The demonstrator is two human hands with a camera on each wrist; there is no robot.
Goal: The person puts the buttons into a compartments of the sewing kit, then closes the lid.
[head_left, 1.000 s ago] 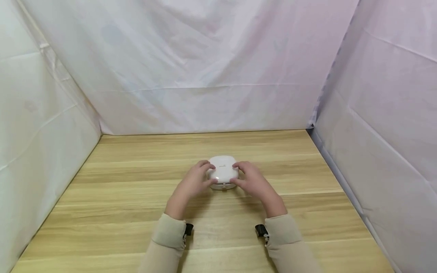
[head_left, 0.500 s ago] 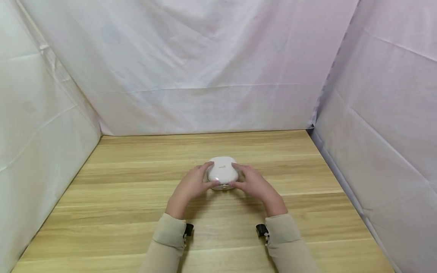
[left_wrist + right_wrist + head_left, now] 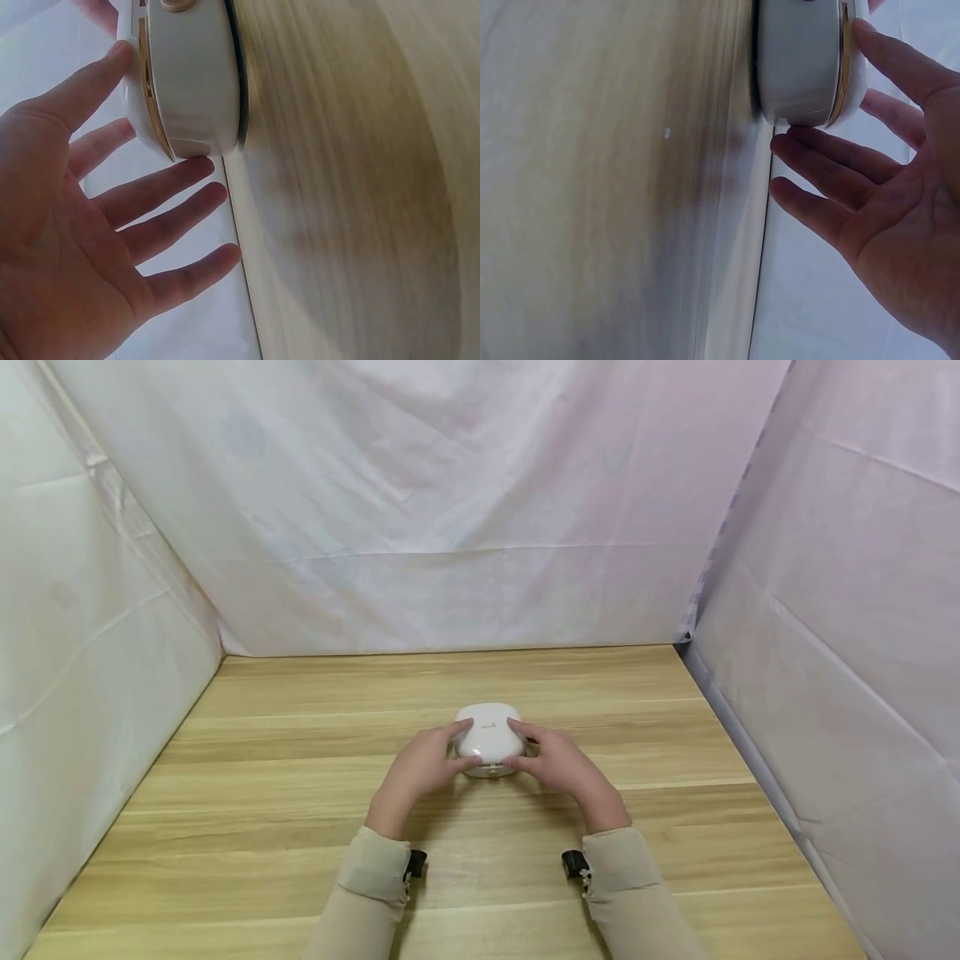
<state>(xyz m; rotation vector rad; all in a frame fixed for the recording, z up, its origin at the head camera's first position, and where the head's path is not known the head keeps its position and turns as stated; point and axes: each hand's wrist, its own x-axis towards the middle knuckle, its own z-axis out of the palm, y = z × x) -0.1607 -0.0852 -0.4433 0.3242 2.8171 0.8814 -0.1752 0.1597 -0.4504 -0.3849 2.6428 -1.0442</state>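
A white rounded-square box with a domed lid [image 3: 489, 737] sits on the wooden table, a small mark printed on its top. In the left wrist view a gold strip [image 3: 147, 75] runs along its lid seam, and a tan round knob [image 3: 178, 4] shows on the front. My left hand [image 3: 423, 762] grips its left side, thumb at the lid's front edge, index finger on top, the other fingers spread by the side wall. Mirroring it, my right hand [image 3: 558, 762] holds the right side, thumb at the front edge and fingertips along the side [image 3: 795, 135].
The wooden table [image 3: 300, 860] reaches back to a white cloth [image 3: 442, 510], with more cloth hanging at both sides. Beige sleeves [image 3: 375, 868] and black wrist-worn devices [image 3: 574, 865] lie low over the table.
Both thumbs have slid slightly inward and down along the lid's front edge since one second ago. During the last half second the hands and the box barely shift.
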